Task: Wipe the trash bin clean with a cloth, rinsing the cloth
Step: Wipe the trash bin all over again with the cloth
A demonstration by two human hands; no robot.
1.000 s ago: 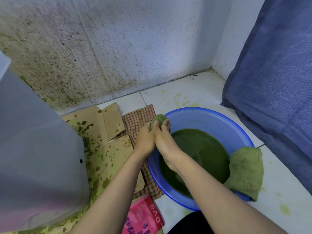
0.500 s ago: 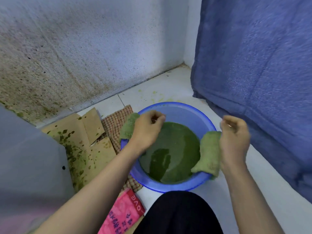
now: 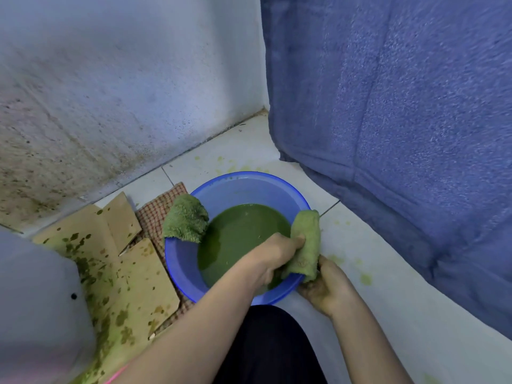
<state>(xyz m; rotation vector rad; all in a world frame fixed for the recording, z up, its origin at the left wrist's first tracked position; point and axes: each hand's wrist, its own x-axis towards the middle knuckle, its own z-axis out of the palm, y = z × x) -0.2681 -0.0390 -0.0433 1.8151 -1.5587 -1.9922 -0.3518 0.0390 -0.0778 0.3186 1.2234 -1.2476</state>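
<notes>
Trash bin (image 3: 41, 300), as we take the blurred grey bulk at the near left to be, stands apart from both hands on spattered cardboard (image 3: 133, 281). We cannot tell how much of it has been wiped.

We are in the rinsing part of the job. The blue basin (image 3: 249, 184) holds murky green water (image 3: 238, 234), so we judge the wiping is well under way and this water is nearly spent. A green cloth (image 3: 304, 239) is draped over the basin's right rim. Our left hand (image 3: 273, 259) has its fingers curled round the middle of it from the water side. Our right hand (image 3: 327, 286) grips its near end just outside the rim. A second green cloth (image 3: 185, 218) lies on the far-left rim, touched by neither hand. What is left, as we read it, is to dunk or wring this cloth and take it to the bin.

Half a second ago our left hand was on the second cloth at the left rim, and our right hand pinched the top of the right-hand one. Since then the left hand has let go and crossed over, and the right hand has dropped to the cloth's near end. A second ago both hands were together on the left cloth.
</notes>
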